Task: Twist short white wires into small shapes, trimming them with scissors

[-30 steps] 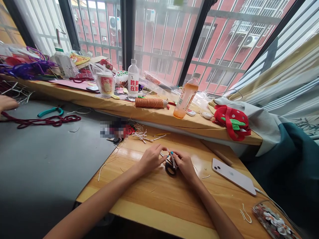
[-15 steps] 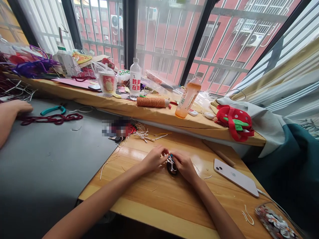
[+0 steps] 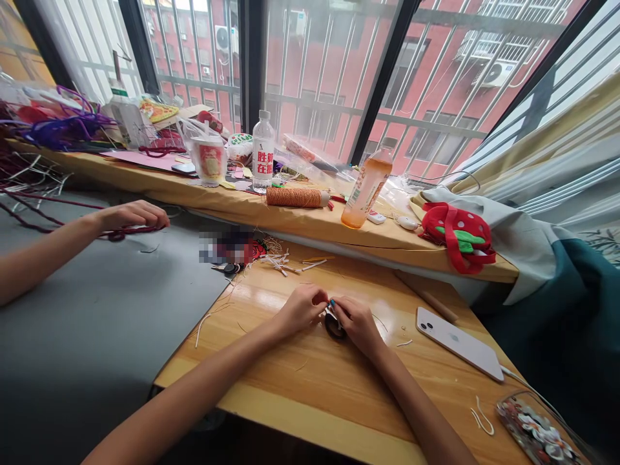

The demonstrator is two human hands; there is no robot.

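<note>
My left hand [image 3: 305, 305] and my right hand [image 3: 357, 323] meet over the wooden table [image 3: 290, 368], fingertips almost touching. Both are closed in a pinch around a short piece of white cord [image 3: 331, 310], mostly hidden by the fingers. A small blue spot shows at the fingertips; I cannot make out whether it belongs to the work or to a nail. Just beneath lies a dark round object [image 3: 335, 327], partly covered by my right hand.
At left, another person's hand [image 3: 133, 216] holds dark red cord over a grey table. White scraps [image 3: 281, 263] and small snips [image 3: 227, 268] lie behind my hands. A phone [image 3: 458, 342] rests at right. Bottles and an orange thread spool [image 3: 295, 197] line the sill.
The white strands that hung between my fingers are now mostly hidden. My hands have barely shifted. The other person's hand has moved right, lifting the dark red cord.
</note>
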